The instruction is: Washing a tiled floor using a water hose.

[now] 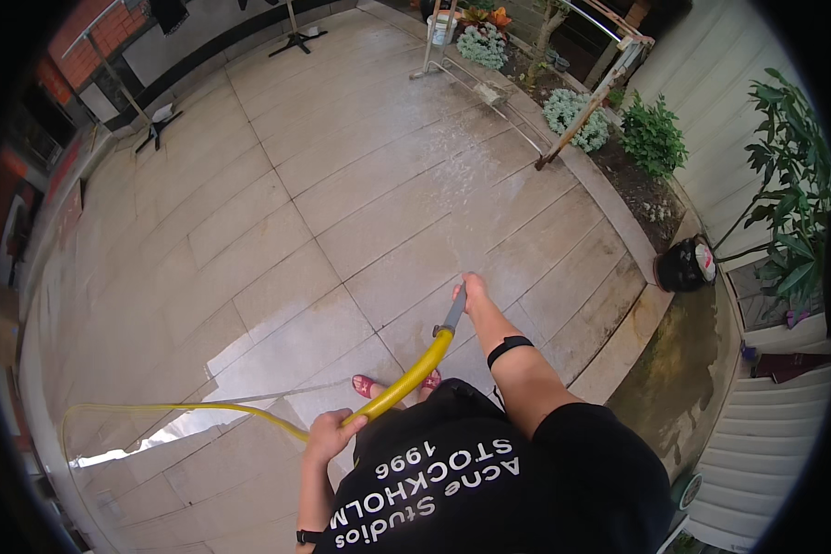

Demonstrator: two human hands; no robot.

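My right hand (pixel 474 289) is closed around the grey nozzle pipe (pixel 455 308) at the end of a thick yellow hose (pixel 415 374), its fingers near the tip. Lower left, my left hand (pixel 332 435) grips the same hose in front of my black shirt, thumb on top. From there the hose trails left across the paved floor (pixel 270 228). Water (pixel 464 166) sprays from the nozzle and splashes on the paving ahead, beside a rusty metal frame. Red sandals show under the hose.
The rusty metal frame (pixel 571 133) stands at the upper right by a planted bed's stone edging (pixel 613 215). A black-wrapped pot (pixel 683 266) with a leafy plant sits at right. Rack stands (pixel 158 130) rest at upper left. A white bucket (pixel 442 30) is near the bed.
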